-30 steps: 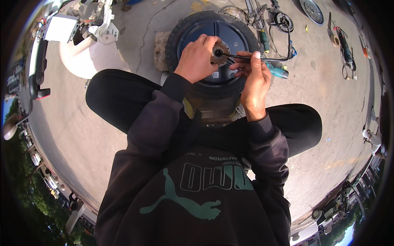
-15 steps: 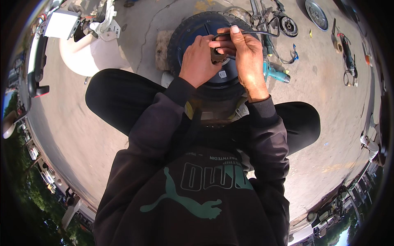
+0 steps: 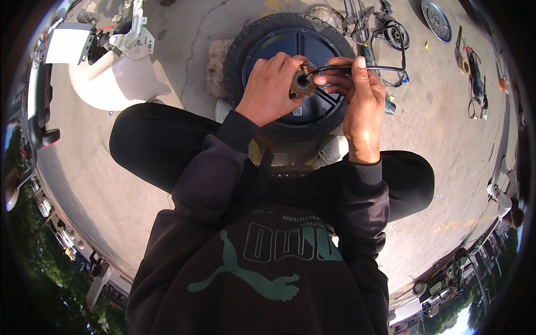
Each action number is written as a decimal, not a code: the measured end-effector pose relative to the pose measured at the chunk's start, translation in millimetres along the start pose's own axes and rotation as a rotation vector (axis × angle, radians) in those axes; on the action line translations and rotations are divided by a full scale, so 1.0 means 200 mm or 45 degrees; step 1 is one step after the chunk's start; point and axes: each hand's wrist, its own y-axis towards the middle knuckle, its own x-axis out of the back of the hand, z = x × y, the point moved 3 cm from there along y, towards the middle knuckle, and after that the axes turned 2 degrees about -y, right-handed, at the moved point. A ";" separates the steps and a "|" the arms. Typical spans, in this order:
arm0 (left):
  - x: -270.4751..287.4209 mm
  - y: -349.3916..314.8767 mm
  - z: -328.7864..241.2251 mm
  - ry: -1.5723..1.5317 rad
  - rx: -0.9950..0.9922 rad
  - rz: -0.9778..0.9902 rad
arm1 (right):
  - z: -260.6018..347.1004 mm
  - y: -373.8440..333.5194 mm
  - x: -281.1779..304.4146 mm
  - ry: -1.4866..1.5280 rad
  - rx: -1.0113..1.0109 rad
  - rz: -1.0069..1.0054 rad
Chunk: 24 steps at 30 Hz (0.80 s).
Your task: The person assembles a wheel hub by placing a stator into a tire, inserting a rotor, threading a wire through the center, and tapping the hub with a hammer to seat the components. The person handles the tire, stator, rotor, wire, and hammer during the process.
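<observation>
My left hand (image 3: pixel 269 89) is closed round a brown, rusty-looking metal collar (image 3: pixel 303 82) with a round hole facing up. Between the thumb and fingers of my right hand (image 3: pixel 363 109) lies a black cable (image 3: pixel 382 68), whose inner end reaches the collar's edge. Whether it passes through the hole cannot be made out. Both hands are over a wheel with a black tyre (image 3: pixel 237 61) and a dark ribbed hub cover (image 3: pixel 282 42), which lies flat between my feet. My hands hide the middle of the cover.
A wooden block (image 3: pixel 219 68) touches the wheel's left side. Beside my right wrist shows a teal tool (image 3: pixel 389 106). Farther right lie a round black hub part (image 3: pixel 397 36), a metal disc (image 3: pixel 435 21) and a corded tool (image 3: pixel 476 84). White vehicle bodywork (image 3: pixel 114 84) stands left.
My right hand has shifted right and nearer to me, away from my left hand, with the cable. The collar has turned, so its hole now shows.
</observation>
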 end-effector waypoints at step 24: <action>0.03 -0.14 -0.08 0.031 0.043 -0.294 | -0.01 -0.38 -0.07 -0.517 0.456 0.469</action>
